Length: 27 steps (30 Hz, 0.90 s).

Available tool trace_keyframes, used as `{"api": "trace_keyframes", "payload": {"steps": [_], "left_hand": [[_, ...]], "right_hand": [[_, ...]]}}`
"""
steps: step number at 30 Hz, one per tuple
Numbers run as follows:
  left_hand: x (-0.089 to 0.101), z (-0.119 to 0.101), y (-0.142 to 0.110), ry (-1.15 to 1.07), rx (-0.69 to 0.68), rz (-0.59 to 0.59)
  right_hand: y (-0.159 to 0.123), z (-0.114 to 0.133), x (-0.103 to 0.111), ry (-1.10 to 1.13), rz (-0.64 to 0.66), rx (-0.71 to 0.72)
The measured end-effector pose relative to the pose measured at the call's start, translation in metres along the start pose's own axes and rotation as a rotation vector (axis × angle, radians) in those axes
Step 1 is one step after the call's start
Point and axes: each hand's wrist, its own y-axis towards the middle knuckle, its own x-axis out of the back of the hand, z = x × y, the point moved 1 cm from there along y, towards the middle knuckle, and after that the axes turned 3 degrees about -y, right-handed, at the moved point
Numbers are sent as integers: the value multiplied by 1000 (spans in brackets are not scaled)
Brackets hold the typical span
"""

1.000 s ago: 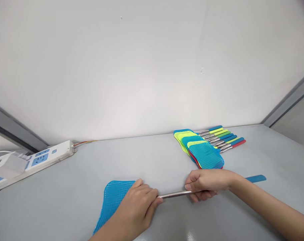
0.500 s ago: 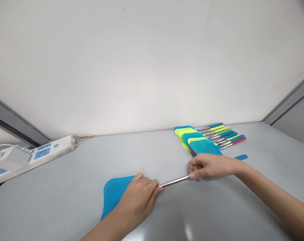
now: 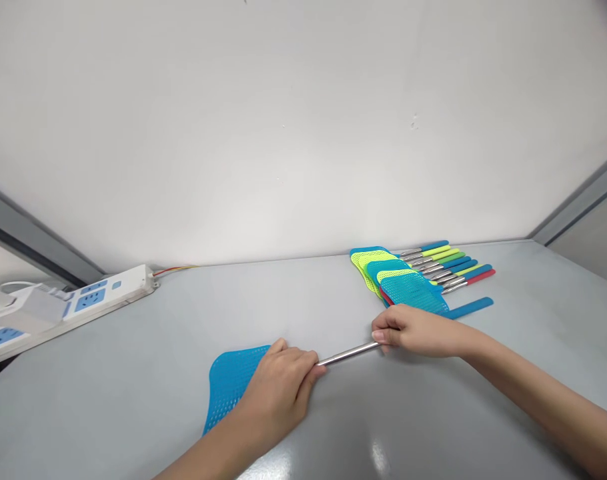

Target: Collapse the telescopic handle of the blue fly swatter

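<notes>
A blue fly swatter (image 3: 232,380) with a silver metal rod (image 3: 351,353) lies slantwise low over the table. My left hand (image 3: 286,383) is closed around the rod just beside the perforated head and covers part of it. Farther right, my right hand (image 3: 408,330) pinches the same rod between thumb and fingers. Beyond that hand the blue handle (image 3: 471,308) shows, in line with the rod. Just behind my right hand is a pile of fly swatters (image 3: 413,293), with blue, yellow-green and red heads overlapping and several coloured handles pointing right.
At the left stands a white power strip (image 3: 118,293) with blue socket faces and a plugged-in white adapter (image 3: 31,308). Thin red and yellow wires (image 3: 176,269) run from its end. A pale wall (image 3: 263,133) rises behind the grey table (image 3: 148,393).
My right hand has shifted slightly left and up along the swatter, and more of the blue handle shows behind it. My left hand keeps its grip. The view has tilted slightly.
</notes>
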Motion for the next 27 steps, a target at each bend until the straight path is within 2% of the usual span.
{"api": "trace_keyframes", "payload": {"steps": [5,9,17,20,27], "left_hand": [[3,-1,1,29,-40,29],[4,-1,1,44,-66,22],[3,-1,1,26,-49,19],[2,0,1,13,-42,33],[1,1,-1,9,-48,17]], "right_hand": [[2,-3,-11,246,191,-135],[4,-3,-15,392,279,-150],[-3,5,-2,220,237,-9],[-8,4,5,162,243,-40],[-15,-14,21,123,283,-96]]}}
